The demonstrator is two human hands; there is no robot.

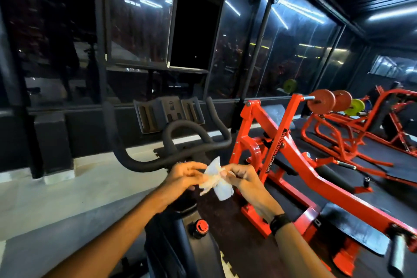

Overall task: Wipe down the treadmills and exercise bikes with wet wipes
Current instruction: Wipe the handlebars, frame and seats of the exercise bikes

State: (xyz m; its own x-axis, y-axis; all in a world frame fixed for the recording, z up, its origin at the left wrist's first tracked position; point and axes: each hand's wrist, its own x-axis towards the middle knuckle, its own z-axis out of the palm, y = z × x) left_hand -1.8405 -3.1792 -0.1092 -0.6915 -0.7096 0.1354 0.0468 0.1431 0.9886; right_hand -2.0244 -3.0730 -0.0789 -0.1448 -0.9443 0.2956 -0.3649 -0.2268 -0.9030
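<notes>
A black exercise bike stands right in front of me, its curved padded handlebars [144,165] sweeping left and its console bracket [168,115] above them. A red resistance knob [200,226] sits on the frame below. I hold a crumpled white wet wipe [215,178] over the bike's stem with both hands. My left hand [182,176] pinches its left side. My right hand [242,178] pinches its right side, and a black band circles that wrist.
An orange-red weight machine [282,149] stands close on the right, with black pads and plate-loaded bars [328,100] beyond it. Dark glass walls [140,18] run behind the bike. Pale floor [45,198] lies to the left.
</notes>
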